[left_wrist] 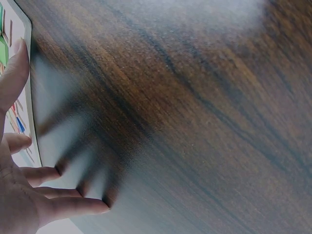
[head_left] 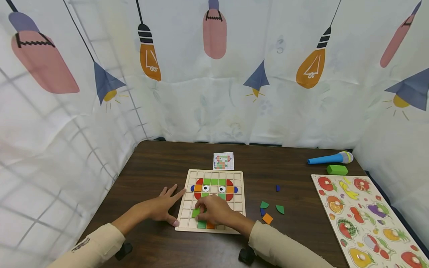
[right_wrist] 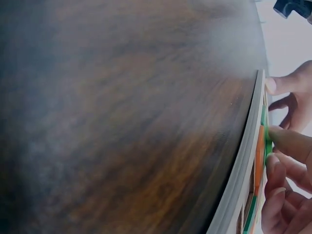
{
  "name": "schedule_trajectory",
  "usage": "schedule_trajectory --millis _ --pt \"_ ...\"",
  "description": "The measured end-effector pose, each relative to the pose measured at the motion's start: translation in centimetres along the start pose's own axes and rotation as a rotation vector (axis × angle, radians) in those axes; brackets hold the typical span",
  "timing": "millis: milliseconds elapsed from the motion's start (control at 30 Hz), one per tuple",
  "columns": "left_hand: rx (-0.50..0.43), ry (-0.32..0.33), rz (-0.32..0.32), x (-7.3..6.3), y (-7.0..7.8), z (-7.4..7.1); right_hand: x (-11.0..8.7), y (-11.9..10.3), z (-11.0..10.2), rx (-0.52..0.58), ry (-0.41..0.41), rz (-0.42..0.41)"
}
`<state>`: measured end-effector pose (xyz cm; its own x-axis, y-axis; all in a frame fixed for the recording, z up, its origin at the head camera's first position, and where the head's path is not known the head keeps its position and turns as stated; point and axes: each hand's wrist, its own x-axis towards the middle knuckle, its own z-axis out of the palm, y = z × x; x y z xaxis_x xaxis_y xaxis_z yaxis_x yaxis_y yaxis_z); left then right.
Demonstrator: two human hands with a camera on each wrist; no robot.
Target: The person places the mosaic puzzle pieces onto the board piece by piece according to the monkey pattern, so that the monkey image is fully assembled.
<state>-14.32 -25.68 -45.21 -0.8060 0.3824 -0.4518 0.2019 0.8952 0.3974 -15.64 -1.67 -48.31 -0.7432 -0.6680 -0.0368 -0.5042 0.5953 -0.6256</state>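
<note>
A wooden grid board [head_left: 238, 208] lies on the table, bearing red, orange, green and blue pieces and two eye pieces [head_left: 206, 188] that form a face. My right hand [head_left: 216, 210] is over its lower middle, thumb and fingers pinching a green piece [right_wrist: 268, 145] at the board's surface. Just left of those fingers is a light green square [head_left: 195, 213]; a darker green piece [head_left: 202, 225] and an orange one [head_left: 210, 225] sit in the bottom row. My left hand [head_left: 163, 206] spreads its fingers along the left side, thumb at the board's lower-left corner, other fingertips on the table.
A small picture card [head_left: 223, 161] stands behind the board. To the right lie loose pieces: green quarter rounds [head_left: 280, 209], blue bits [head_left: 277, 188] and an orange square [head_left: 267, 218]. Farther right are a fruit puzzle board [head_left: 365, 216], a green block [head_left: 337, 170] and a toy microphone [head_left: 330, 158].
</note>
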Motion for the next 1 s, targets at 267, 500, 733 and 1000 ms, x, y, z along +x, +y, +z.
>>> schedule_trajectory --millis 267,500,733,1000 --pt "-0.003 0.005 0.0 0.05 -0.17 0.15 0.18 -0.09 0.23 -0.048 0.033 0.024" --pt "0.008 0.004 -0.005 0.11 -0.17 0.11 0.25 -0.06 0.44 -0.067 0.066 0.017" --pt "0.009 0.005 -0.003 0.09 -0.15 0.09 0.37 -0.1 0.45 -0.073 0.067 0.012" --pt "0.007 0.007 -0.002 0.08 -0.16 0.08 0.43 -0.08 0.39 -0.085 0.072 0.003"
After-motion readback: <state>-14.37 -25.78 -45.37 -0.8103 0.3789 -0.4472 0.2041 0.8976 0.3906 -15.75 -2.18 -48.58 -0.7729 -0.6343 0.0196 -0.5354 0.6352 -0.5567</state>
